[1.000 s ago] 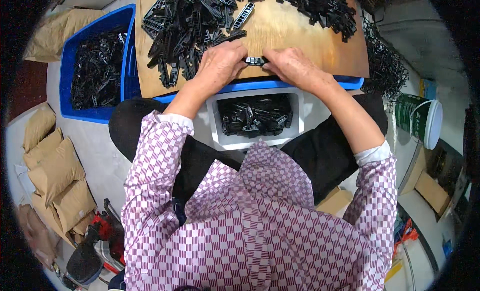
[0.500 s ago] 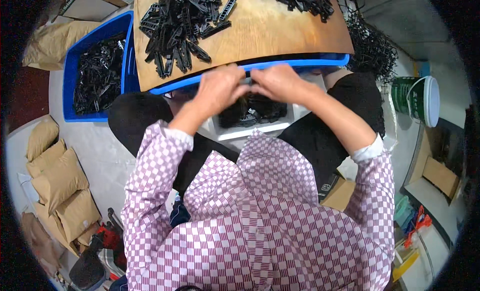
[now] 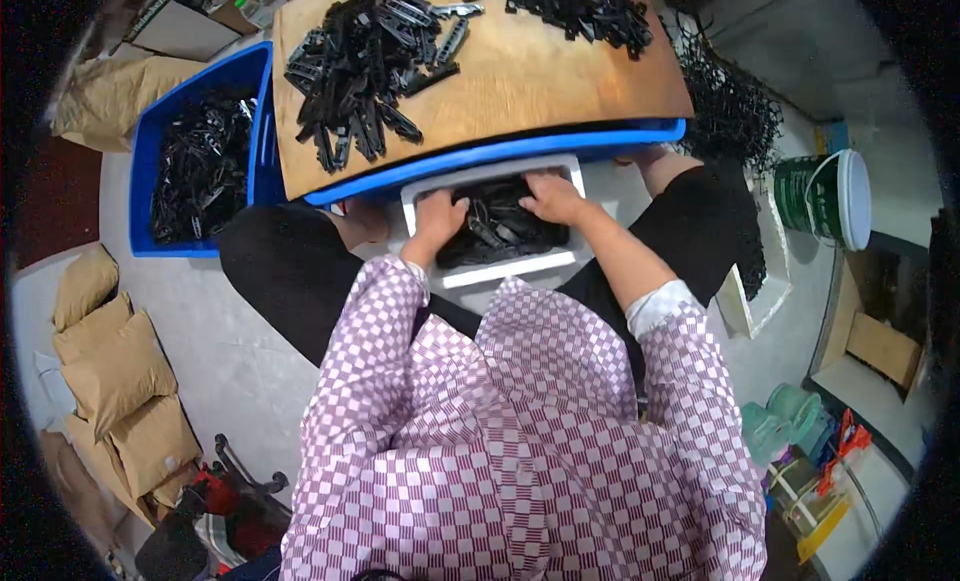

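Observation:
Between my legs stands a white foam box (image 3: 510, 271) holding dark plastic parts (image 3: 495, 231). My left hand (image 3: 437, 221) reaches inside the box's left wall, its fingers curled down on the parts and its thumb pointing toward the middle. At the far right inside corner my right hand (image 3: 555, 198) has its fingers bent round the parts, the thumb lying over them. The fingertips of both hands are partly hidden, so single pieces in their grip cannot be made out.
A wooden board (image 3: 520, 71) lies over a blue tub (image 3: 480, 161) and carries piles of black pieces (image 3: 365, 76). Another blue bin (image 3: 200, 246) with black parts stands left. Right are tangled black pieces (image 3: 725, 101) and a green bucket (image 3: 805, 196).
Both hands have come down from the tub's edge, where they were together, and moved apart into the foam box. The view has shifted slightly.

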`<state>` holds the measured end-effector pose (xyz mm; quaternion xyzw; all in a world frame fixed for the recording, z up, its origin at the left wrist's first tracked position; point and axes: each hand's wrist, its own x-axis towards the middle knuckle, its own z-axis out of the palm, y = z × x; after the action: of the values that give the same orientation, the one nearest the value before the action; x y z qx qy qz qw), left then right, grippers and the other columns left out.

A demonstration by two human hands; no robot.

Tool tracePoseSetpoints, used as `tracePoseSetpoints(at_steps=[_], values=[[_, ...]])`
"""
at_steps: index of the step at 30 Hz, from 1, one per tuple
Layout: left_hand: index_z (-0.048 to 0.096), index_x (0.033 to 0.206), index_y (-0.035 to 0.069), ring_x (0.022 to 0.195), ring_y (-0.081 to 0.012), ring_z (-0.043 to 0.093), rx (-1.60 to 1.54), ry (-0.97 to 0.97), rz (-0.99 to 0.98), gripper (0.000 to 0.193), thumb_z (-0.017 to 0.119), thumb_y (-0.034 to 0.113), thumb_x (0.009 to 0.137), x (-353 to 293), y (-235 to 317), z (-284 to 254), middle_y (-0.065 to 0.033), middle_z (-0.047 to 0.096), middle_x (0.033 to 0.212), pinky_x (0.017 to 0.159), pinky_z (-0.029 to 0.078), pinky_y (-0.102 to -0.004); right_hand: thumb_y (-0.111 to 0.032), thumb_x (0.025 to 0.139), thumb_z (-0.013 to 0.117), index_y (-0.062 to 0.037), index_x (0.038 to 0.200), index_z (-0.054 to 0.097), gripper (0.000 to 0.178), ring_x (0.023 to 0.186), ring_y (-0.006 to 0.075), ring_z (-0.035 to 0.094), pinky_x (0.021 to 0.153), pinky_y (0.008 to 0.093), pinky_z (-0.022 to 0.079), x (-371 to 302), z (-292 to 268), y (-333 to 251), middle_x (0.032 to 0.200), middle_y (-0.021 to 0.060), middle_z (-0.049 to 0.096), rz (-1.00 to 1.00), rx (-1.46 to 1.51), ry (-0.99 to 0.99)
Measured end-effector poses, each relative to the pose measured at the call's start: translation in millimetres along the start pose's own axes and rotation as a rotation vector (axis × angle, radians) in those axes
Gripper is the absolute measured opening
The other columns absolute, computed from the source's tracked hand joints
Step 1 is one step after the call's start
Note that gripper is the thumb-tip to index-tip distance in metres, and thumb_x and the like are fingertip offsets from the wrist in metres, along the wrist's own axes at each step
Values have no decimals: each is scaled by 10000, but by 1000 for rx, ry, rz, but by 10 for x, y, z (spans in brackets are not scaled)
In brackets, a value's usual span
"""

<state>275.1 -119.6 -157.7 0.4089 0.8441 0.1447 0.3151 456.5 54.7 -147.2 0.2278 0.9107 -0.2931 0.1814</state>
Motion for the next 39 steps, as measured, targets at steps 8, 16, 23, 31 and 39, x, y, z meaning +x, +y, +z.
tracePoseSetpoints(at_steps=[8, 16, 23, 31, 39], values=[[664, 1086, 57, 988, -396, 625, 74, -203, 134, 402, 640, 374, 840, -133, 500, -476, -227, 665, 1040, 863, 489, -450, -324, 881, 616, 24, 1129, 564, 430, 1052, 396, 595, 914, 465, 472, -101, -270, -61, 1098, 256, 627, -60, 41, 64], [639, 1016, 55, 913, -362, 646, 155, 334, 447, 256, 634, 242, 842, 17, 908, -1899, -170, 664, 978, 775, 520, -449, -281, 869, 617, 0, 1023, 619, 320, 866, 387, 636, 749, 444, 508, -426, -1900, -375, 928, 225, 665, -190, 318, 154], [576, 879, 63, 878, -303, 622, 531, 510, 526, 76, 607, 71, 811, 490, 862, -1840, -119, 567, 936, 705, 531, -410, -210, 884, 596, -34, 1038, 558, 237, 878, 391, 639, 729, 456, 518, 253, -2207, 326, 924, 199, 648, 37, -207, 813], [577, 879, 60, 864, -283, 615, 425, 482, 636, 75, 574, 31, 811, 463, 973, -1717, -104, 570, 883, 703, 537, -383, -215, 907, 579, -79, 1041, 540, 194, 887, 390, 626, 717, 481, 517, 467, -2149, 250, 983, 188, 631, 163, -346, 825], [565, 901, 61, 881, -297, 617, 437, 387, 783, 91, 602, 76, 819, 353, 919, -1631, -119, 582, 896, 717, 537, -399, -211, 933, 560, -83, 1080, 516, 199, 807, 312, 637, 677, 430, 511, 468, -2042, 295, 915, 135, 624, 83, -87, 885]])
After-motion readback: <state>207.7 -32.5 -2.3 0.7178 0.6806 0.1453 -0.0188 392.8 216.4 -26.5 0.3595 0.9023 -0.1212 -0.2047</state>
